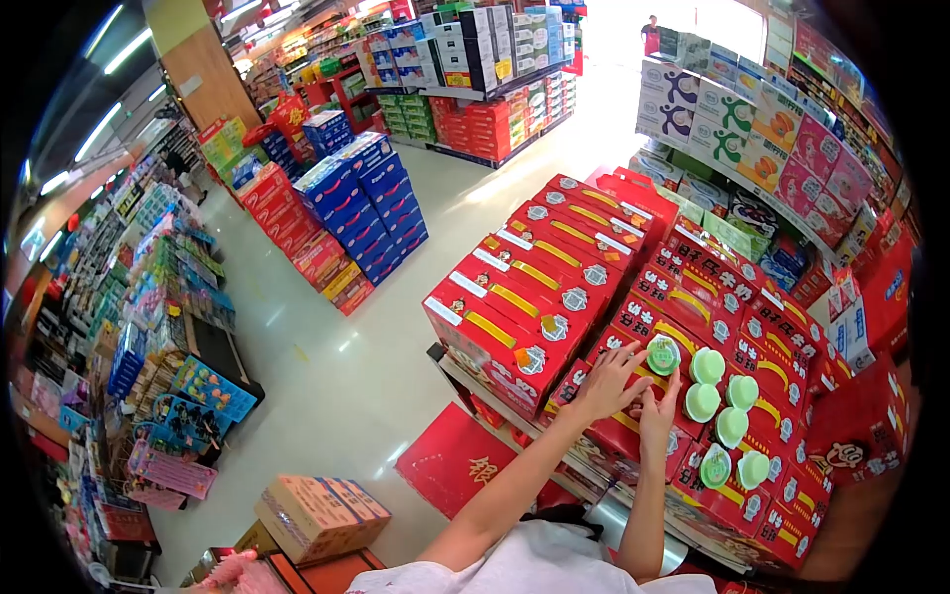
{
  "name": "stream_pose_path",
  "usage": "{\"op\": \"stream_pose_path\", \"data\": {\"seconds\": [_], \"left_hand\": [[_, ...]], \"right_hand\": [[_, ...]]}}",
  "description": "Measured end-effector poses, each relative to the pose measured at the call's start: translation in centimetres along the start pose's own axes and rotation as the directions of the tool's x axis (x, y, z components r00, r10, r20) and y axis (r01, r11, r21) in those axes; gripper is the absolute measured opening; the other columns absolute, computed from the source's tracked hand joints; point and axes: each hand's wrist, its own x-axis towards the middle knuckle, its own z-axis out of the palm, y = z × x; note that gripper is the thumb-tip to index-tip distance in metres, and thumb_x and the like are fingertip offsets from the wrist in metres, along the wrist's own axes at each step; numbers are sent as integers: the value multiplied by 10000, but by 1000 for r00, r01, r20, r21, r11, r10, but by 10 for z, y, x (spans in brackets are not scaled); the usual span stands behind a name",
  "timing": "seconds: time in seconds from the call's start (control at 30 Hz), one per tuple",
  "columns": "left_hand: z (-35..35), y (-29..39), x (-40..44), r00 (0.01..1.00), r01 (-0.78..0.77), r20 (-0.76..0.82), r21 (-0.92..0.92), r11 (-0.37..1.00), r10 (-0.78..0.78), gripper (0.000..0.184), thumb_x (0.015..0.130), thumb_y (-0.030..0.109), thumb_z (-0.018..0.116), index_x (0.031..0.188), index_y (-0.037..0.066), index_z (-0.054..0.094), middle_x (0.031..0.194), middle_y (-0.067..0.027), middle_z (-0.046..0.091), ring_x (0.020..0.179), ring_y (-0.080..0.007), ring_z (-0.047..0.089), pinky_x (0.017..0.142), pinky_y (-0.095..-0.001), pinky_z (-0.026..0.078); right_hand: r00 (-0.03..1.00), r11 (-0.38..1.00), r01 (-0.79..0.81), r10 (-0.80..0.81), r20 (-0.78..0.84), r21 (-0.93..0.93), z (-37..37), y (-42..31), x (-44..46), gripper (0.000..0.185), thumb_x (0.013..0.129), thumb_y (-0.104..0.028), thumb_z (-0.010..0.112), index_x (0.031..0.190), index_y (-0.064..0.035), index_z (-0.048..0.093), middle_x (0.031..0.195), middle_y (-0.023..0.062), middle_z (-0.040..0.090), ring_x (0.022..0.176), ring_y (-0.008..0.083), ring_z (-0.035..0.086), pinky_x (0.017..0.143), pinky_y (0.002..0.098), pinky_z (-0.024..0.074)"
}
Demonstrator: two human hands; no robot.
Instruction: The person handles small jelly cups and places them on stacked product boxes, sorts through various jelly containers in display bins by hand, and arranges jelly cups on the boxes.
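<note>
A small pale-green tub point(663, 354) with a printed lid sits on top of the red cartons point(633, 436). At its left edge is my left hand point(612, 384), fingers stretched and apart. My right hand point(657, 414) is just below the tub, its index finger extended toward the lower right rim and its thumb apart. Whether the fingertips press on the tub I cannot tell. To the right stand several more pale-green tubs, among them a plain-topped one point(703, 402) and one with a printed face point(715, 466).
More red milk cartons point(539, 282) are stacked at the left of the display. A red mat point(455, 457) and a cardboard box point(322, 515) lie on the floor. Blue boxes point(366, 208) stand across the aisle. Crowded shelves point(188, 396) line the left. A person point(651, 38) is far back.
</note>
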Motion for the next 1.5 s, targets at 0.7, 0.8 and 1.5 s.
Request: {"op": "stream_pose_path", "data": {"seconds": [0.7, 0.8, 1.5], "left_hand": [[-2, -9, 2, 994, 110, 27, -246, 963, -107, 554, 891, 72, 620, 1407, 1, 434, 1177, -170, 618, 1078, -320, 588, 927, -418, 455], [-3, -7, 3, 994, 112, 41, -177, 978, -106, 562, 858, 34, 631, 1395, 37, 466, 1194, -170, 601, 1084, -321, 591, 922, -415, 465], [3, -8, 1, 978, 199, -30, -136, 971, -204, 946, 757, 57, 726, 1520, -1, 171, 1295, -229, 503, 1131, -386, 560, 962, -457, 458]], "right_hand": [[979, 971, 181, -193, -60, -157, 10, 4, -5, 621, 937, -96, 625, 1470, -44, 312, 1033, 107, 624, 649, 83, 591, 544, 231, 483], [950, 934, 271, -298, -92, -232, 15, 6, -5, 679, 930, -93, 632, 1499, -46, 263, 1211, 127, 562, 643, 81, 579, 533, 234, 481], [992, 991, 123, -124, -9, -60, 11, -11, 3, 610, 931, -123, 644, 1451, -32, 340, 1269, 113, 524, 828, 130, 602, 670, 276, 518]]}}
